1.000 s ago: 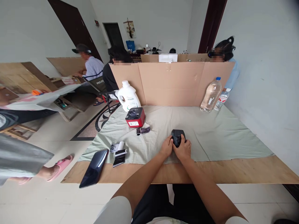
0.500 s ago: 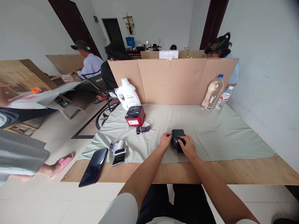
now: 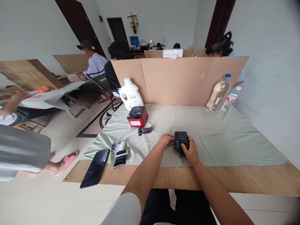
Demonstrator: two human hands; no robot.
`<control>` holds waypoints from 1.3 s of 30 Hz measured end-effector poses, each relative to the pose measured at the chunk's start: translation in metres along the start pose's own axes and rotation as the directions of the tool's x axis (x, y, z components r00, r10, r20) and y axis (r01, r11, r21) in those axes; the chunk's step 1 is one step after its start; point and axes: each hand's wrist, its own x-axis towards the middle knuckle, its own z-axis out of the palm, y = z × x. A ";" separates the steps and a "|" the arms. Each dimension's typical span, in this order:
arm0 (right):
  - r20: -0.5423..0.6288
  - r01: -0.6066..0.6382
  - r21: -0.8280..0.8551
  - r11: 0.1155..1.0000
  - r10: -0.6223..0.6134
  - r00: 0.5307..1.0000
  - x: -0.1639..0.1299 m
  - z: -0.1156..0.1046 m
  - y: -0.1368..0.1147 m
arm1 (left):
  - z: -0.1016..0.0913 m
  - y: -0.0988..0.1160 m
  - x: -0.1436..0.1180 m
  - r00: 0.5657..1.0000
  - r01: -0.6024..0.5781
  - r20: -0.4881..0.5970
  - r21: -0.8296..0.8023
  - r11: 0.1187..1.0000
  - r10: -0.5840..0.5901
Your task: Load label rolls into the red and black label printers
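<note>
I see the small black box-shaped plastic device (image 3: 181, 139) resting on the pale green cloth (image 3: 217, 137) of the desk, at the near centre. My left hand (image 3: 167, 139) touches its 9 o'clock side, fingers curled. My right hand (image 3: 191, 150) grips its 5 o'clock corner, apparently clamped. A red-and-black box printer (image 3: 137, 116) sits at 10 o'clock, well apart.

A wooden counter (image 3: 234, 179) carries a pale green cloth (image 3: 222, 137) over most of its top; on the cloth lie a black device (image 3: 181, 139), a red printer (image 3: 137, 116), a white jug (image 3: 130, 95), 2 bottles (image 3: 219, 93), small rolls (image 3: 120, 150); a phone (image 3: 95, 168) overhangs the counter's near-left edge; cardboard (image 3: 178, 81) stands along the back.
</note>
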 end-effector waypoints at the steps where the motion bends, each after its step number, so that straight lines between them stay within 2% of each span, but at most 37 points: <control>1: -0.001 0.003 -0.004 1.000 -0.003 1.000 0.000 0.000 0.000 | -0.001 0.002 0.001 1.000 0.013 0.009 0.010 1.000 -0.013; 5: -0.003 -0.005 -0.002 1.000 0.005 1.000 0.001 0.001 0.000 | -0.005 0.009 0.000 0.999 0.028 0.032 0.054 0.998 -0.030; 13: 0.018 -0.056 0.003 0.998 0.055 0.998 0.002 0.002 0.002 | 0.000 0.018 0.003 0.991 -0.038 0.135 0.157 0.987 0.016; 25: 0.055 -0.097 0.019 0.995 0.096 0.994 0.007 -0.002 0.001 | 0.004 0.025 0.004 0.987 -0.001 0.159 0.241 0.970 -0.039; 30: 0.115 -0.171 0.068 0.983 0.163 0.980 0.022 -0.007 0.004 | 0.005 0.024 0.001 0.988 -0.008 0.154 0.236 0.972 -0.029; 35: 0.107 -0.229 0.041 0.972 0.224 0.969 0.045 -0.012 0.004 | 0.002 0.021 -0.002 0.983 -0.027 0.183 0.195 0.980 -0.009; 39: 0.135 -0.279 0.160 0.947 0.259 0.956 0.053 -0.014 0.006 | -0.003 0.021 -0.006 0.977 0.004 0.212 0.158 0.987 -0.038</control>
